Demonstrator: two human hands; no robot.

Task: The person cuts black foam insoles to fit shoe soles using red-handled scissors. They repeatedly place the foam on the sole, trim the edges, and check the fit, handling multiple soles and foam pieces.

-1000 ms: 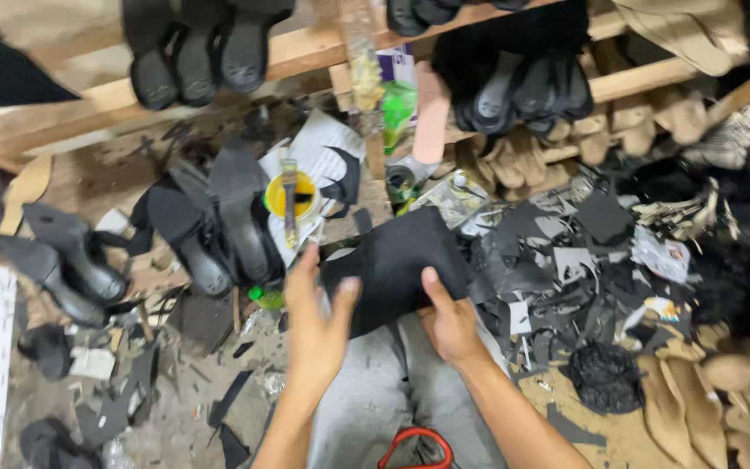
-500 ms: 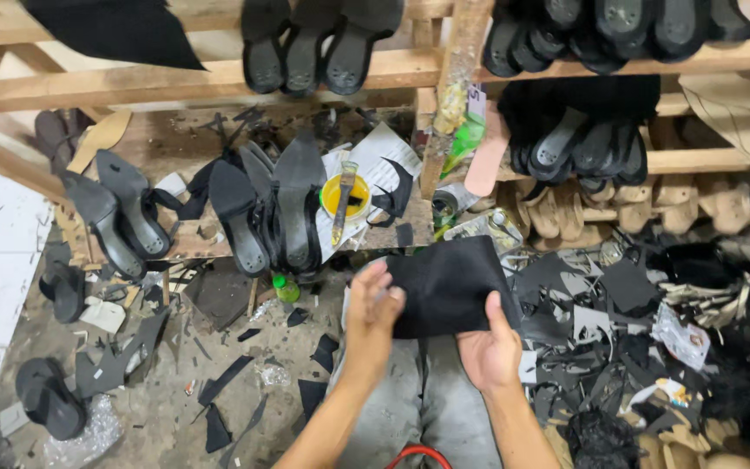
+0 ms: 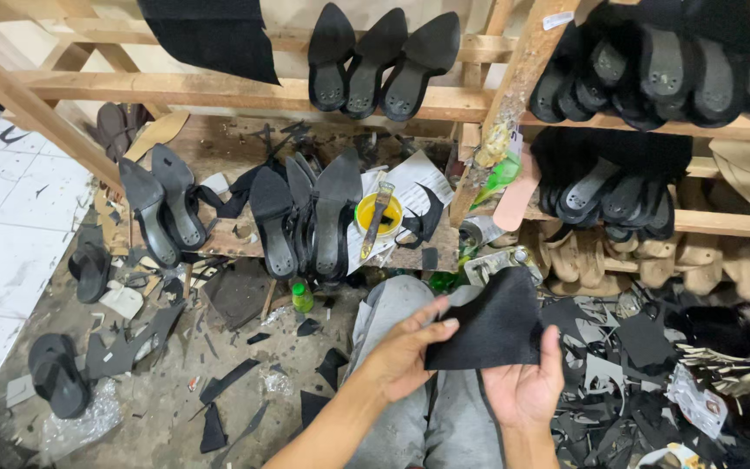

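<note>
Flat black piece of cut fabric-like material [image 3: 492, 323] held between both hands above the lap. Left hand [image 3: 405, 352] pinches its lower left edge, fingers closed on it. Right hand [image 3: 527, 386] supports from beneath, thumb pressed on the lower right corner. Beyond the grip: yellow glue tin [image 3: 378, 214] with brush, black soles [image 3: 305, 217] leaning against the wooden rack [image 3: 219, 91].

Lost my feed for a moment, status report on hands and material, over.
Left hand and right hand both gripping black fabric piece, held flat above lap. Yellow glue pot beyond, on wooden bench. Nothing blocking the hands.
</note>
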